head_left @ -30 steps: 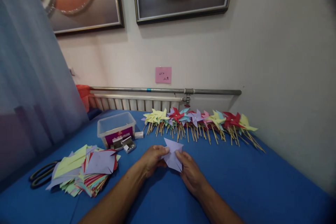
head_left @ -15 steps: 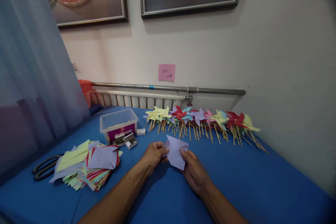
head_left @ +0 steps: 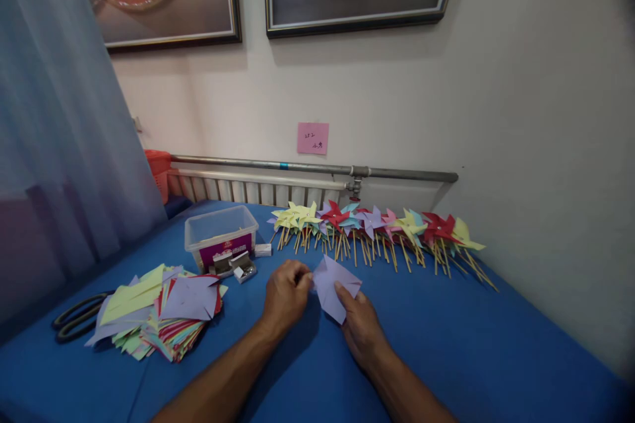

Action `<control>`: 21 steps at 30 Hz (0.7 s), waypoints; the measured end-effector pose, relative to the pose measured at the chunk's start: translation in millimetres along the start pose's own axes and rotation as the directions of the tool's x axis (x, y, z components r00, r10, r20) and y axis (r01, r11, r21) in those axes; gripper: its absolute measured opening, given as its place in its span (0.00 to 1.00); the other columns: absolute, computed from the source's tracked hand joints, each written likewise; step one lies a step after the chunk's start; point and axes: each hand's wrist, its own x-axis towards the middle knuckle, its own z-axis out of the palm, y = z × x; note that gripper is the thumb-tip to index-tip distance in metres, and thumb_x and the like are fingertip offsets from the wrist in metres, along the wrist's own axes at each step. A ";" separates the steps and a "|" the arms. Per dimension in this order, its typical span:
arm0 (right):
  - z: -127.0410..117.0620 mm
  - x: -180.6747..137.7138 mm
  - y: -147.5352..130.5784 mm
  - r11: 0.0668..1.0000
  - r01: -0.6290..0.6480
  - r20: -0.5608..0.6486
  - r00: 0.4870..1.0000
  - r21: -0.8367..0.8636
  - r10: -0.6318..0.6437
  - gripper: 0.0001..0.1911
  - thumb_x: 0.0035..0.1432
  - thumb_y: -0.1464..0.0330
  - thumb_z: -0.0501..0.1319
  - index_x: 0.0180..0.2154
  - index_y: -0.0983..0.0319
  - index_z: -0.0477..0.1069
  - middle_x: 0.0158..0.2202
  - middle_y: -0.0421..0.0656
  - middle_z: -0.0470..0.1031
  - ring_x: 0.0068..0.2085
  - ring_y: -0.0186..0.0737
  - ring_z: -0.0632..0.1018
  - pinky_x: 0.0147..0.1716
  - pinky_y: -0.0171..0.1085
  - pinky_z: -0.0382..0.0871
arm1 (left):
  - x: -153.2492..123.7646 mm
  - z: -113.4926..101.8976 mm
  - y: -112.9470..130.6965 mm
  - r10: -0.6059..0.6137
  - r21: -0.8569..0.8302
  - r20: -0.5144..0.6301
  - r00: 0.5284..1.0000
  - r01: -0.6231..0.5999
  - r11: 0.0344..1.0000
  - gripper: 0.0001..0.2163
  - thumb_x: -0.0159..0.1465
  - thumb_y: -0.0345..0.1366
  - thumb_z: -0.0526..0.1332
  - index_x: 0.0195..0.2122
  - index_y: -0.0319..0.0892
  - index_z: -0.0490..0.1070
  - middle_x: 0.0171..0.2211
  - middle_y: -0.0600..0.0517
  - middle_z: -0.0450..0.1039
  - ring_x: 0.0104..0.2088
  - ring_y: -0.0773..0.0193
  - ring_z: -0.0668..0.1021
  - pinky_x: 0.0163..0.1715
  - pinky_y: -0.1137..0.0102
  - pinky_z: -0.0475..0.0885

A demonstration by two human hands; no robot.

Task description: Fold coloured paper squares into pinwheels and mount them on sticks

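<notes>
A lilac sheet of pinwheel paper (head_left: 335,284), slit at its corners, is held up over the blue-covered table. My right hand (head_left: 362,327) grips its right side, thumb on the front face and fingers behind. At the sheet's left edge, my left hand (head_left: 288,294) is closed in a pinch on a corner; its fingertips are partly hidden. To the left lies a stack of coloured cut paper (head_left: 169,310), topped by a lilac sheet (head_left: 191,297). Small open boxes (head_left: 243,269) with shiny bits stand behind it.
Finished pinwheels (head_left: 370,221) on sticks lie in a row along the back. A clear plastic tub (head_left: 221,231) stands at the back left. Scissors with black handles (head_left: 79,317) lie left of the paper stack. A pipe (head_left: 258,164) and radiator run along the wall.
My left hand has turned, its knuckles raised higher, while still at the sheet's left edge. The lilac paper has tilted slightly and shifted a little to the right. The view has moved slightly.
</notes>
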 end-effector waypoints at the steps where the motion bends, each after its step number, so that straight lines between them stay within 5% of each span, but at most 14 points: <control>1: 0.0 0.3 0.8 1.000 0.016 -0.010 1.000 -0.004 -0.016 0.22 0.46 0.57 0.76 0.40 0.61 0.78 0.38 0.47 0.86 0.44 0.53 0.84 0.42 0.46 0.78 | -3.6 0.2 2.6 0.088 0.086 0.014 0.996 -0.089 0.992 0.07 0.62 0.33 0.60 0.28 0.42 0.73 0.28 0.51 0.74 0.32 0.62 0.74 0.36 0.68 0.64; 3: -0.4 0.8 2.6 0.999 0.049 -0.010 0.999 -0.017 -0.050 0.22 0.46 0.56 0.76 0.40 0.61 0.78 0.39 0.47 0.86 0.44 0.54 0.84 0.42 0.46 0.78 | -10.8 2.4 6.6 0.167 0.225 0.080 0.983 -0.181 0.957 0.06 0.63 0.33 0.60 0.31 0.43 0.75 0.31 0.49 0.75 0.35 0.60 0.75 0.38 0.67 0.65; 8: -2.9 2.1 6.2 0.996 0.084 0.013 0.996 -0.041 -0.084 0.21 0.45 0.57 0.76 0.38 0.61 0.79 0.37 0.47 0.86 0.43 0.53 0.84 0.42 0.45 0.77 | -16.9 7.7 8.1 0.070 0.411 0.204 0.977 -0.150 0.899 0.07 0.61 0.35 0.65 0.40 0.44 0.78 0.36 0.48 0.77 0.37 0.57 0.77 0.38 0.66 0.65; 21: -6.1 7.5 9.2 0.998 0.052 -0.042 0.998 -0.038 -0.053 0.21 0.42 0.59 0.77 0.38 0.62 0.79 0.32 0.45 0.85 0.36 0.51 0.84 0.40 0.46 0.77 | -3.5 -3.5 3.0 0.100 0.204 0.294 0.951 -0.165 0.965 0.05 0.59 0.30 0.63 0.31 0.43 0.79 0.32 0.53 0.76 0.34 0.63 0.75 0.36 0.69 0.63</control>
